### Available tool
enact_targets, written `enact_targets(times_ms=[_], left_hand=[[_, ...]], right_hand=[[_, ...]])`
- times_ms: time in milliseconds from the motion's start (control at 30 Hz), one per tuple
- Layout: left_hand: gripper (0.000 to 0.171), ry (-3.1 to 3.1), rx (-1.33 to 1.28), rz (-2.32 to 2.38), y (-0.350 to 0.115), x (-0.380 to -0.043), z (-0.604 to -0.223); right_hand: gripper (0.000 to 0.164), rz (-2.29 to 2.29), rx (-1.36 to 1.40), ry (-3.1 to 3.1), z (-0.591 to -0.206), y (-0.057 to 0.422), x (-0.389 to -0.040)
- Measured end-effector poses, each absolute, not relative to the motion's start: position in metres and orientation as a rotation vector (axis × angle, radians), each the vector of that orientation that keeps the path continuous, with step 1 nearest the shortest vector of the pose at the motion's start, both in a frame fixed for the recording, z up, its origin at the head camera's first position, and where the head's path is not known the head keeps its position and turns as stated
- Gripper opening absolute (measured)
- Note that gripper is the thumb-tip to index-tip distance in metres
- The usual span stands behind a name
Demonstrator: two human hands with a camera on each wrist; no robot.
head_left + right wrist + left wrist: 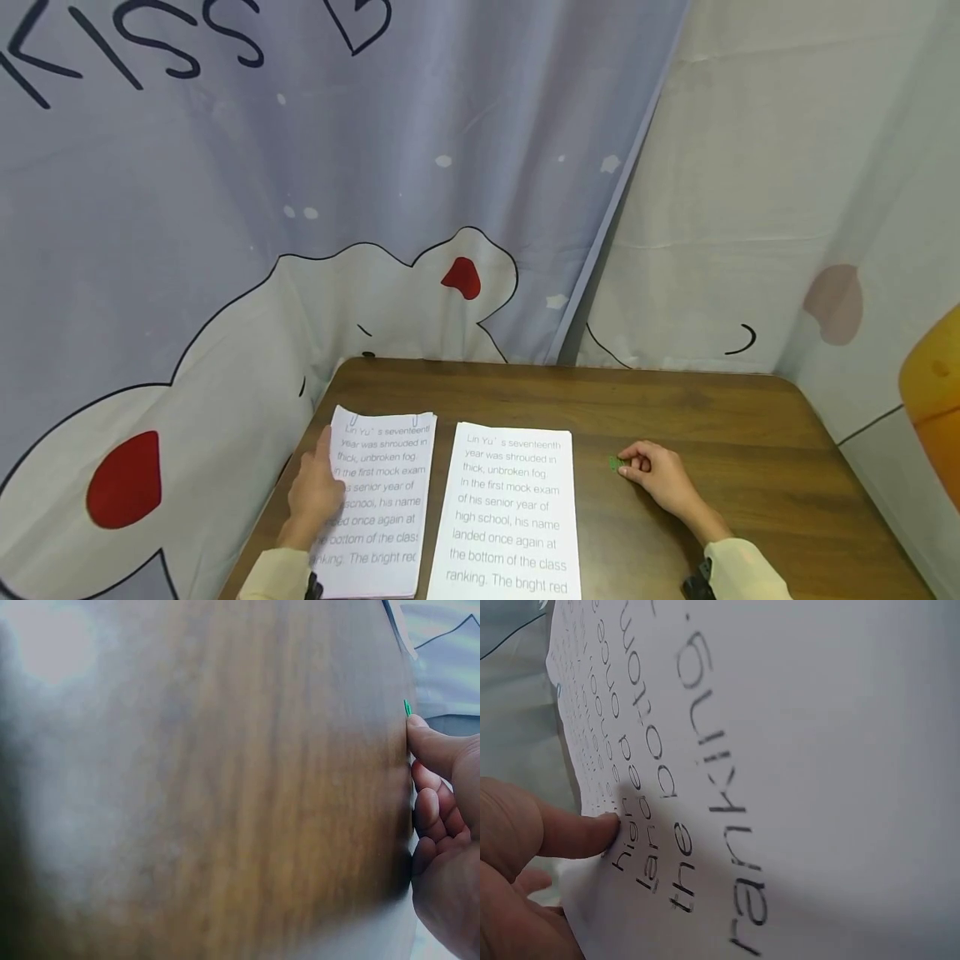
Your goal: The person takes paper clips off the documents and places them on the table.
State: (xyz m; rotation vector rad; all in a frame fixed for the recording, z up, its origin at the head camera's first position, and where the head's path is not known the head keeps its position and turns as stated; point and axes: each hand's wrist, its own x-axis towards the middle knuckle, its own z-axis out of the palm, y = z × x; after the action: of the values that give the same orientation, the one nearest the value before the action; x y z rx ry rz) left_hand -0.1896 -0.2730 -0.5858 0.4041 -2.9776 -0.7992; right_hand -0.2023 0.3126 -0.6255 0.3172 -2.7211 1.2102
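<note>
A stack of printed sheets (382, 508) lies at the left of the table, with paper clips (415, 421) along its top edge. My left hand (313, 492) holds this stack by its left edge, thumb on the printed face; the left wrist view shows the thumb (581, 834) on the page and the other fingers at the edge, partly hidden. To the right, my right hand (660, 477) pinches a small green paper clip (616, 463) close to the tabletop. In the right wrist view only a tip of the green clip (407, 707) sticks out past the thumb.
A second set of printed sheets (510, 517) lies flat between the hands, with the same text. The brown wooden table (720, 433) has rounded back corners. Patterned curtains (375, 167) hang behind it and at both sides.
</note>
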Motion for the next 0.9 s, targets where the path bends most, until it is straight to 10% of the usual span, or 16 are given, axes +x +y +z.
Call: enact_targets(times_ms=[333,900], left_hand=[[0.072,-2.962,0.333,-0.792,-0.279,-0.190,-0.593],[0.091,-2.942,0.255,-1.076,-0.301,-0.192,-0.580]], right_hand=[[0.015,1.213,0.285,-2.765,-0.625,0.314,-0.204],[0.016,1.201,0.309,-2.747,-0.626,0.313,-0.203]])
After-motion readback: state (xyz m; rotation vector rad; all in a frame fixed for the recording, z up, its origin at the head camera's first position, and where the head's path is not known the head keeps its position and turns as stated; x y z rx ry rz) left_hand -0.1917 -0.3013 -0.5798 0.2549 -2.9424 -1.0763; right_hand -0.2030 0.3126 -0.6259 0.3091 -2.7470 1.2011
